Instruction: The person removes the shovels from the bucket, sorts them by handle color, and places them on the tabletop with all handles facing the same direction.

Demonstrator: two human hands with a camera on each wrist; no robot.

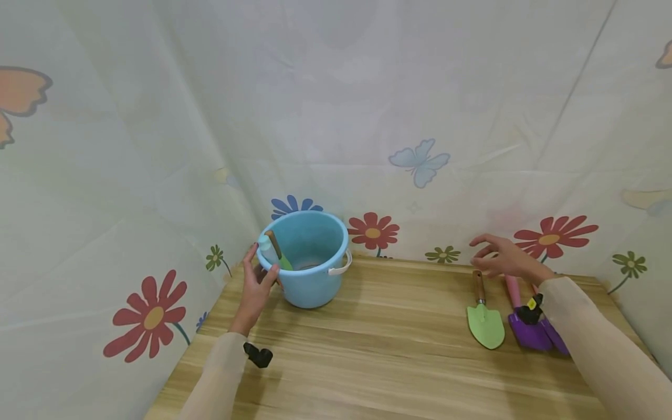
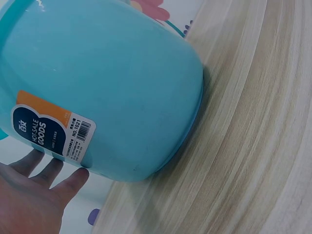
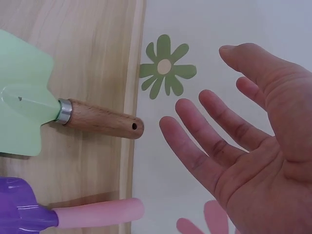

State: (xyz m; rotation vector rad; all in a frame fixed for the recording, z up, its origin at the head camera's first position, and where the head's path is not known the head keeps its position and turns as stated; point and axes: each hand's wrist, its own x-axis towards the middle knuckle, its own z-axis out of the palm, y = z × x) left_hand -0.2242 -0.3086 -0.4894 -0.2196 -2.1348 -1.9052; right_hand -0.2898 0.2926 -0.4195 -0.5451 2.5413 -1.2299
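Facing you: pale sheeting (image 1: pixel 341 99), creased, rising ahead and on both sides. Blue butterfly print (image 1: pixel 420 163) right of centre; orange butterfly print (image 1: pixel 23 92), cropped, at your far left. Red flower prints (image 1: pixel 154 318) and green flower prints (image 1: pixel 443 255) line lower part (blue flower print (image 1: pixel 291 202) too, partly hidden). Below you: wood-grain tabletop (image 1: pixel 388 332), brown streaks running crosswise. Light soft, shadows faint.
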